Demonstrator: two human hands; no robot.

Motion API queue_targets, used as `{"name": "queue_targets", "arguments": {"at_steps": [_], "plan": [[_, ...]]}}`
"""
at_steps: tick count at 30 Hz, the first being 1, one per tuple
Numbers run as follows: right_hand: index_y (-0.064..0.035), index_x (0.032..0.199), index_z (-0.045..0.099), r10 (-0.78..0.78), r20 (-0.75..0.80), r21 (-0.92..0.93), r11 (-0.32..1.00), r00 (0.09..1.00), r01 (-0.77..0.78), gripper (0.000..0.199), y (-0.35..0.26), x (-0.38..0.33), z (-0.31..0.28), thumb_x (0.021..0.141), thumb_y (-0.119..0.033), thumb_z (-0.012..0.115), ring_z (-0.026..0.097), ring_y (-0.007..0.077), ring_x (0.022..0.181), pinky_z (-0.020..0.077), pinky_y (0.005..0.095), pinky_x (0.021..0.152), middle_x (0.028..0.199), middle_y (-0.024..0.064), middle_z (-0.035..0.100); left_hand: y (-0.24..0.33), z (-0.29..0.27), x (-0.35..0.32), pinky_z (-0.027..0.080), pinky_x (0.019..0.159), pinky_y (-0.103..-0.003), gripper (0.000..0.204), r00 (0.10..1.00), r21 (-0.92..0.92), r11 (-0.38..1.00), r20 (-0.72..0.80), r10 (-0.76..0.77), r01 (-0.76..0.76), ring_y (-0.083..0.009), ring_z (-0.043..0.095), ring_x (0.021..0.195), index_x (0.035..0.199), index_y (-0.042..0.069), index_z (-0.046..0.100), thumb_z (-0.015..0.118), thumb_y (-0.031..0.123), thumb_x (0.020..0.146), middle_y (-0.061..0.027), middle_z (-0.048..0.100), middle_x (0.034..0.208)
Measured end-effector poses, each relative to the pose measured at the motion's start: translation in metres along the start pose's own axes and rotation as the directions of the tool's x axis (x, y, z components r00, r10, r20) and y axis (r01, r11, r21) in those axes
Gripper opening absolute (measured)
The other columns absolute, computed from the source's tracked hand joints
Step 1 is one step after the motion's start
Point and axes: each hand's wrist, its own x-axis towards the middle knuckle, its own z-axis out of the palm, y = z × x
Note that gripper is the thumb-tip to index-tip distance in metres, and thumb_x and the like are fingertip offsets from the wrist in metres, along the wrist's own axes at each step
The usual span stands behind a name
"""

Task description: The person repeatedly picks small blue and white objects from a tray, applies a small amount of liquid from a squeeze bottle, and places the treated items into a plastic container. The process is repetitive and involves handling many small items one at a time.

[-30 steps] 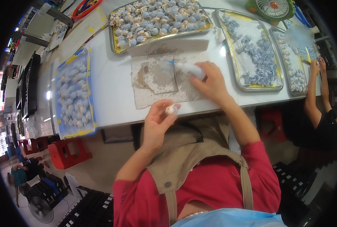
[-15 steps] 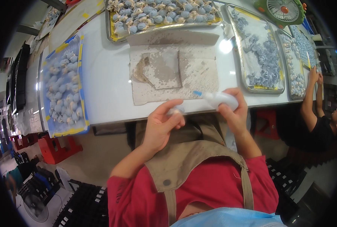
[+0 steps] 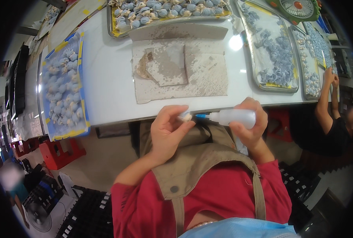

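Observation:
Between thumb and fingers, my left hand (image 3: 169, 129) pinches a small blue-and-cream figurine piece (image 3: 185, 116), partly hidden by the fingertips. My right hand (image 3: 251, 123) is wrapped round a white squeeze bottle (image 3: 232, 117) that lies sideways. Its blue nozzle tip (image 3: 201, 116) points left at the piece, very close to it; whether they touch I cannot tell. Both hands are at the table's near edge, in front of a stained sheet of cardboard (image 3: 208, 75).
A metal tray (image 3: 168, 22) of similar pieces stands at the back. On the left is a blue-lined tray (image 3: 82, 85) of round pieces. Another tray (image 3: 252, 59) holds grey-blue curled parts at right, near a green fan (image 3: 297, 8). A co-worker's arm (image 3: 324, 95) reaches in at far right.
My right hand has levelled the bottle and brought its nozzle down beside the piece. The left hand has turned the piece slightly toward the bottle. The view has shifted a little.

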Motion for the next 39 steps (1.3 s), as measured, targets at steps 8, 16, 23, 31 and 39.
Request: {"name": "queue_targets", "arguments": {"at_steps": [8, 16, 23, 31, 39], "plan": [[0.0000, 0.083, 0.059, -0.089, 0.004, -0.146, 0.985, 0.996, 0.088, 0.035, -0.009, 0.004, 0.006, 0.064, -0.020, 0.082, 0.056, 0.0144, 0.054, 0.0416, 0.0239, 0.047, 0.067, 0.0072, 0.056, 0.004, 0.004, -0.003, 0.046, 0.079, -0.023, 0.039, 1.000, 0.075, 0.997, 0.012, 0.011, -0.011, -0.0106, 0.052, 0.094, 0.113, -0.001, 0.051, 0.061, -0.011, 0.077, -0.0051, 0.049, 0.108], [0.0014, 0.086, 0.057, -0.095, 0.033, -0.158, 0.982, 0.995, 0.099, 0.032, -0.011, 0.004, 0.009, 0.068, -0.017, 0.076, 0.050, 0.0123, 0.058, 0.0388, 0.0228, 0.051, 0.069, 0.0075, 0.054, 0.002, 0.003, -0.003, 0.048, 0.075, -0.021, 0.037, 1.000, 0.025, 1.000, 0.003, 0.012, -0.012, -0.0110, 0.053, 0.096, 0.111, -0.001, 0.054, 0.062, -0.011, 0.077, -0.0050, 0.048, 0.108], [-0.0002, 0.082, 0.059, -0.070, -0.001, -0.182, 0.981, 0.998, 0.069, 0.032, -0.011, 0.005, 0.010, 0.065, -0.018, 0.079, 0.053, 0.0145, 0.055, 0.0407, 0.0242, 0.049, 0.067, 0.0070, 0.056, 0.004, 0.003, -0.003, 0.047, 0.082, -0.024, 0.038, 1.000, 0.023, 0.999, 0.008, -0.028, 0.028, -0.0119, 0.053, 0.095, 0.114, -0.001, 0.049, 0.060, -0.010, 0.079, -0.0063, 0.053, 0.104], [-0.0008, 0.082, 0.059, -0.020, -0.026, -0.138, 0.990, 0.999, 0.016, 0.032, -0.007, 0.004, 0.006, 0.065, -0.017, 0.081, 0.055, 0.0137, 0.056, 0.0418, 0.0245, 0.049, 0.068, 0.0070, 0.057, 0.006, 0.005, -0.002, 0.048, 0.084, -0.027, 0.034, 0.996, -0.143, 0.986, -0.011, -0.094, 0.091, -0.0150, 0.058, 0.091, 0.111, -0.002, 0.045, 0.059, -0.008, 0.081, -0.0101, 0.055, 0.101], [-0.0014, 0.082, 0.059, -0.032, -0.011, -0.147, 0.989, 0.999, 0.030, 0.031, -0.007, 0.004, 0.007, 0.064, -0.015, 0.081, 0.053, 0.0144, 0.055, 0.0405, 0.0250, 0.049, 0.068, 0.0065, 0.056, 0.006, 0.006, -0.002, 0.049, 0.084, -0.028, 0.032, 0.995, -0.131, 0.987, -0.002, -0.099, 0.098, -0.0162, 0.059, 0.090, 0.110, -0.002, 0.045, 0.059, -0.006, 0.081, -0.0110, 0.055, 0.101]]}}
